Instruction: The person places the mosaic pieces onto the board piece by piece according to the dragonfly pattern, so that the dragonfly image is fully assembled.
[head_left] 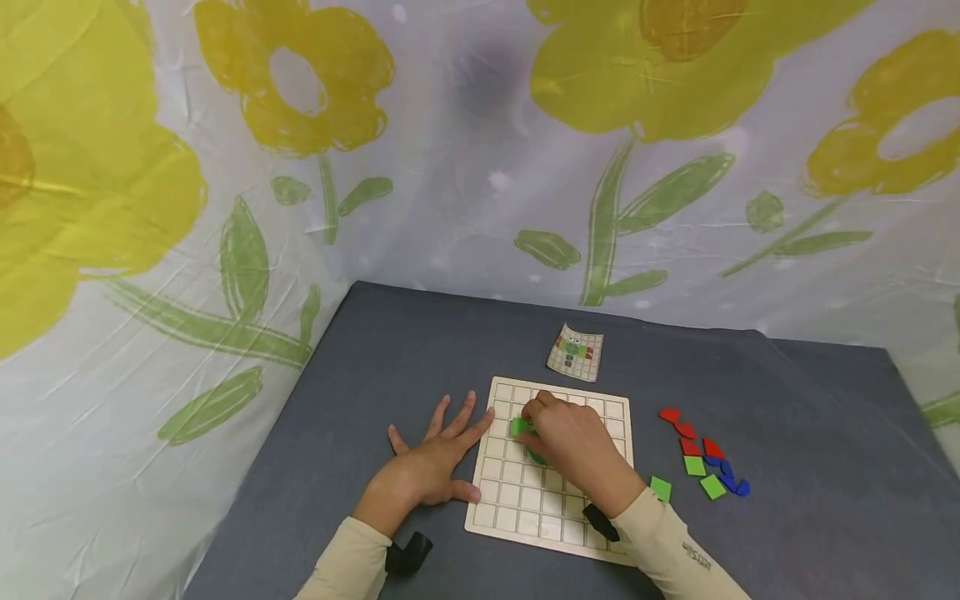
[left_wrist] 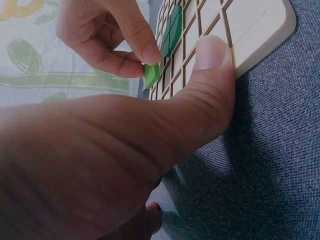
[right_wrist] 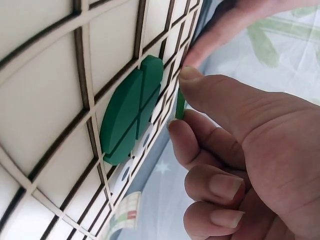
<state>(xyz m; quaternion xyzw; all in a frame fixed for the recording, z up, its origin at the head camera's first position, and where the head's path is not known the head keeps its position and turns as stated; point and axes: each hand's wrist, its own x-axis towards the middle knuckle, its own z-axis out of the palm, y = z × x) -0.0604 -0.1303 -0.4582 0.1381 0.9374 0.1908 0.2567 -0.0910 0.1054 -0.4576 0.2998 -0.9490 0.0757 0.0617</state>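
Note:
My right hand (head_left: 573,437) is over the wooden grid board (head_left: 506,517), pinching a light green square tile (left_wrist: 151,76) between thumb and index finger. In the right wrist view only a thin edge of that tile (right_wrist: 180,104) shows. Dark green rounded pieces (right_wrist: 127,110) lie together on the grid, with white eye pieces (right_wrist: 145,140) beside them. My left hand (head_left: 431,467) has its fingers spread at the board's left side. Its thumb rests on the board's edge in the left wrist view.
Right of the board lie several red pieces (head_left: 686,430), blue pieces (head_left: 727,470) and light green squares (head_left: 712,487). Another green square (head_left: 660,488) sits near my right forearm. A picture card (head_left: 576,352) lies behind the board on the grey cloth (head_left: 420,333). Flowered fabric (head_left: 465,208) hangs behind.

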